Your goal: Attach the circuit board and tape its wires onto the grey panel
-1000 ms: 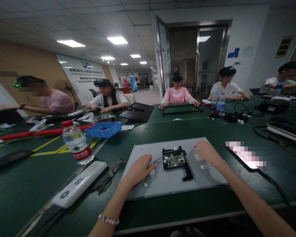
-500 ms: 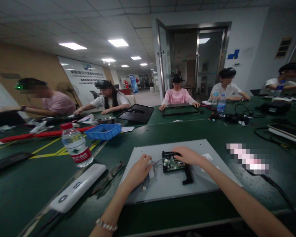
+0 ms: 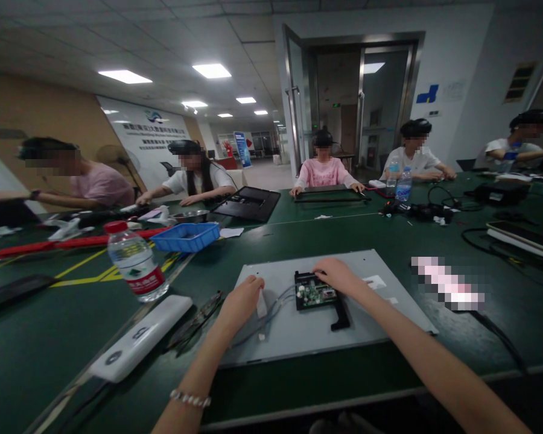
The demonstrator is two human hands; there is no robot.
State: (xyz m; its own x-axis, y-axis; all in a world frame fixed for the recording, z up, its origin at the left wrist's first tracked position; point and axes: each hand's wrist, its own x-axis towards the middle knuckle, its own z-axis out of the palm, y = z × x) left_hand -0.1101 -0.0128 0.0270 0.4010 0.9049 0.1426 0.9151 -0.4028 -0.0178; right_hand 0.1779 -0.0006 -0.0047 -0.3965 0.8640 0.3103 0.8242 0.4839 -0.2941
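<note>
- Lying flat on the green worktop (image 3: pixel 298 386), a grey metal panel (image 3: pixel 308 328) sits right in front of the person, at the near edge.
- Near the panel's middle is a small green circuit board (image 3: pixel 314 294) in a black bracket (image 3: pixel 339 313), whose arm runs toward the near side.
- The right hand (image 3: pixel 337 274) rests on the far edge of the circuit board, fingers curled down onto it; whether it actually pinches the board I cannot tell.
- The left hand (image 3: pixel 239 304) is just left of the board, closed around a small white connector (image 3: pixel 261 303); thin grey wires (image 3: pixel 276 301) run between that spot and the board.
- A beaded bracelet (image 3: pixel 190 398) is on the left wrist.
- Left of the panel lie a pair of glasses (image 3: pixel 199 319) and a white oblong device (image 3: pixel 140 343); farther left stands a water bottle (image 3: pixel 136 262), with a blue tray (image 3: pixel 187 236) beyond it.
- Other people sit along the far side of the worktop.
</note>
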